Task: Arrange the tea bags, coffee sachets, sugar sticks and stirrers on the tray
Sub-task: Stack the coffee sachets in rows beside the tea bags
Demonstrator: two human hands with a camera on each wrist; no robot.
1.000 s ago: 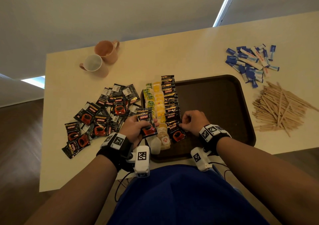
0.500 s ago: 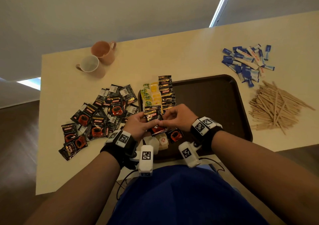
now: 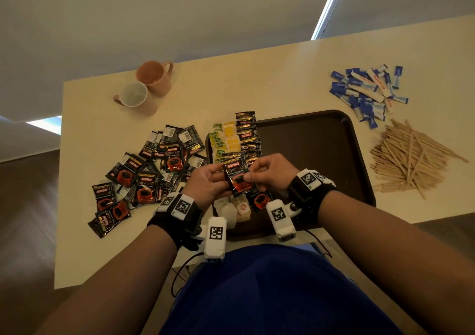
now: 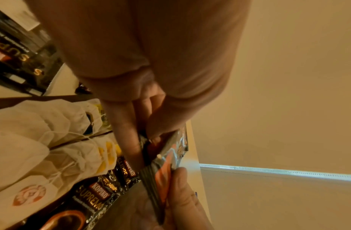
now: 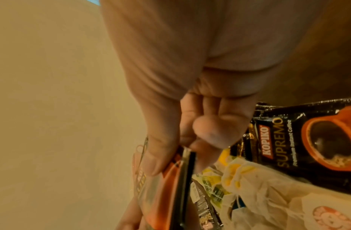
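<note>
A small stack of black Kopiko coffee sachets is held above the near left part of the brown tray. My left hand grips its left edge, and my right hand pinches its right edge between thumb and fingers. The left wrist view shows the held sachets edge-on; so does the right wrist view. On the tray lie a row of coffee sachets and rows of tea bags. Sugar sticks and wooden stirrers lie on the table to the right.
A loose pile of coffee sachets covers the table left of the tray. Two pink mugs stand at the far left. White tea bags lie on the tray's near edge, under my hands.
My right hand came from the tray's sachet row over to the stack in my left hand. Both hands now hold the stack, raised slightly over the tray.
</note>
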